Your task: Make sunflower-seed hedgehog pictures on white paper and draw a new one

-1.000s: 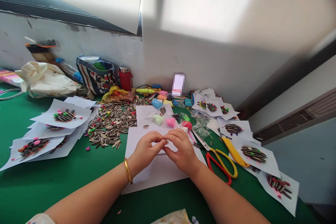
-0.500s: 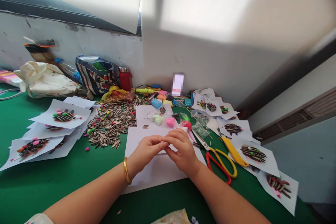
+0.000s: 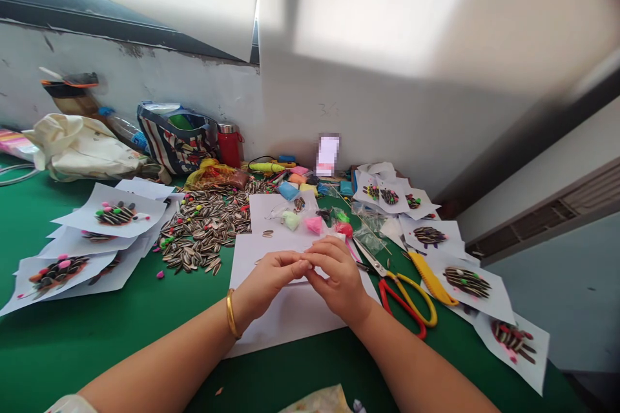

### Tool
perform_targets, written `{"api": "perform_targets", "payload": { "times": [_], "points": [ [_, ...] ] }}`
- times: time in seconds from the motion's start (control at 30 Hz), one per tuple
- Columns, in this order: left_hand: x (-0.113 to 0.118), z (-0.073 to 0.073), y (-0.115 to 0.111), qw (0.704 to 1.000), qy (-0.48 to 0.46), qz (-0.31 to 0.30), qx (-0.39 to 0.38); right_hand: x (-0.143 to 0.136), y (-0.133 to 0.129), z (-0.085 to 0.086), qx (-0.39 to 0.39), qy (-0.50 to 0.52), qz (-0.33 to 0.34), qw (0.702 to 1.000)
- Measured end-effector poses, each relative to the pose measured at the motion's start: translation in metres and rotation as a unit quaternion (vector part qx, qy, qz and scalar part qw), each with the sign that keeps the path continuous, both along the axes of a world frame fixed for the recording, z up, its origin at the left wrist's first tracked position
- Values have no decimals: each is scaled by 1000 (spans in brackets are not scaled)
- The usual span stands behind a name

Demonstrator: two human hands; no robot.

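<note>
My left hand (image 3: 276, 281), with a gold bangle at the wrist, and my right hand (image 3: 336, 281) meet fingertip to fingertip over a white sheet of paper (image 3: 271, 335). Both are closed in a pinch; whatever lies between the fingers is hidden. Just beyond them on the paper sit bagged lumps of modelling clay: pale green (image 3: 290, 220), pink (image 3: 314, 225) and red (image 3: 344, 229). A couple of loose sunflower seeds (image 3: 268, 233) rest near the paper's upper left. To the left spreads a heap of striped sunflower seeds (image 3: 203, 229).
Scissors (image 3: 409, 297) with red and yellow handles and a yellow utility knife (image 3: 433, 281) lie on the right. Seed-decorated paper sheets are stacked left (image 3: 130, 222) and right (image 3: 484, 284). A red bottle (image 3: 229, 147), bags and a phone (image 3: 328, 155) stand along the wall.
The view has shifted very slightly. My hands keep the same pinched pose over the paper, and nothing else has visibly moved.
</note>
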State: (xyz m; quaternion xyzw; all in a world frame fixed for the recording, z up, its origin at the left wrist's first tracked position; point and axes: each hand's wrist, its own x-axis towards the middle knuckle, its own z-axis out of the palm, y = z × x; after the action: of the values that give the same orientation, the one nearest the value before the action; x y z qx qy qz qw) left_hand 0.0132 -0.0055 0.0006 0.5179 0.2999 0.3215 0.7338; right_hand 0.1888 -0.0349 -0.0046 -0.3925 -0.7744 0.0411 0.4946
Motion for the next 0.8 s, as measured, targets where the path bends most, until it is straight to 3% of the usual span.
{"api": "perform_targets", "payload": {
  "times": [0.2, 0.63, 0.8],
  "points": [
    [-1, -1, 2, 998, 37, 35, 33, 1, 1, 0, -7, 5, -10, 1000],
    [2, 4, -1, 1000, 13, 16, -11, 0, 0, -1, -14, -8, -5, 1000],
    [-1, 2, 1, 999, 23, 34, 13, 1, 0, 0, -19, -7, -7, 1000]
  ]
}}
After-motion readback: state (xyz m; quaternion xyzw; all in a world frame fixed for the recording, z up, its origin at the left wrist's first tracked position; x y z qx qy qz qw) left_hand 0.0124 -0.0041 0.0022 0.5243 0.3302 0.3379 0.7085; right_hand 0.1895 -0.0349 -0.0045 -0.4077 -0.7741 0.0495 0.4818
